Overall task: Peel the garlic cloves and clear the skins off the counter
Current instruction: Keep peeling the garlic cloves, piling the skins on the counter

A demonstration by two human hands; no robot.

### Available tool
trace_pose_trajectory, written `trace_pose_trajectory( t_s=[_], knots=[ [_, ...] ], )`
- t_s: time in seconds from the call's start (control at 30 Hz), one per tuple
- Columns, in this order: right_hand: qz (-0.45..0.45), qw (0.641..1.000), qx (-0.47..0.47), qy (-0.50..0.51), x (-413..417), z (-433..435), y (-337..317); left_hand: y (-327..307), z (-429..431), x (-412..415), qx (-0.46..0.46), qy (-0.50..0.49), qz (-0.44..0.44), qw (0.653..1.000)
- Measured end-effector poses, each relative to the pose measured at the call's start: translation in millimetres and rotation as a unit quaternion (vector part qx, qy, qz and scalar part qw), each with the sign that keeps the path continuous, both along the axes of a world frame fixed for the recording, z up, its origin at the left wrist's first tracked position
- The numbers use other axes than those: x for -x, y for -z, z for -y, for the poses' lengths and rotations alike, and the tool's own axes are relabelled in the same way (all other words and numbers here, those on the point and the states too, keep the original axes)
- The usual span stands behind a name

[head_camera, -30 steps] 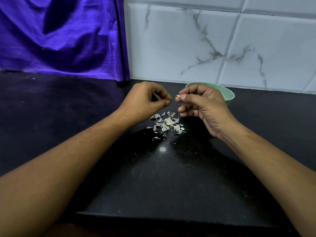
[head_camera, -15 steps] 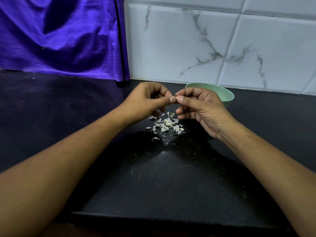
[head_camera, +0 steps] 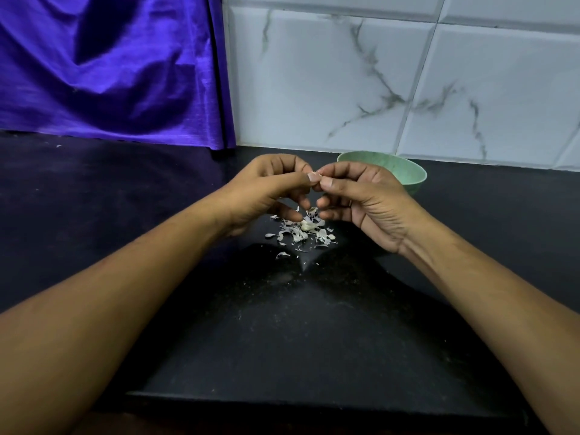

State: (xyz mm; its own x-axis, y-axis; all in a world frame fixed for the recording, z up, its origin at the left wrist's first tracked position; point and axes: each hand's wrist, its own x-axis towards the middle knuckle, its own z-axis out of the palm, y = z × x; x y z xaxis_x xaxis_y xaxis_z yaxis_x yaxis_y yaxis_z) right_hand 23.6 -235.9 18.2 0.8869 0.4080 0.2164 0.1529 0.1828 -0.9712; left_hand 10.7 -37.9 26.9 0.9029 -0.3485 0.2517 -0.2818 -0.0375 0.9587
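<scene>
Both hands (head_camera: 266, 191) (head_camera: 373, 199) pinch-tight on, seemingly, one clove (head_camera: 315, 175)

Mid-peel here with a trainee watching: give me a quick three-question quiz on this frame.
1. True or false: the garlic skins lie inside the green bowl.
2. What do the left hand and right hand pinch between them? A) a knife B) a garlic clove C) a spoon
3. Fill in: the bowl stands on the counter just behind the ___ hand.
Key: 1 false, they lie on the counter; 2 B; 3 right.
</scene>
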Motion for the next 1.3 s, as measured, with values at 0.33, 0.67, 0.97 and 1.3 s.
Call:
trace_pose_trajectory(
  t_s=[0.33,0.67,0.97,1.3],
  knots=[
    [0.142,0.986,0.064,0.061,0.0,-3.3,3.8,0.2,1.3,-0.1,-0.001,-0.022,-0.008,1.0],
    [0.25,0.953,0.139,0.097,0.4,-4.5,4.2,0.9,6.1,0.2,0.038,-0.02,-0.048,0.998],
    [0.309,0.923,0.191,0.13,0.2,-7.2,5.9,2.1,9.7,0.5,0.039,-0.056,-0.019,0.998],
    [0.357,0.881,0.253,0.178,1.2,-8.8,6.4,4.6,10.5,-1.0,-0.001,-0.091,0.062,0.994]
  ],
)
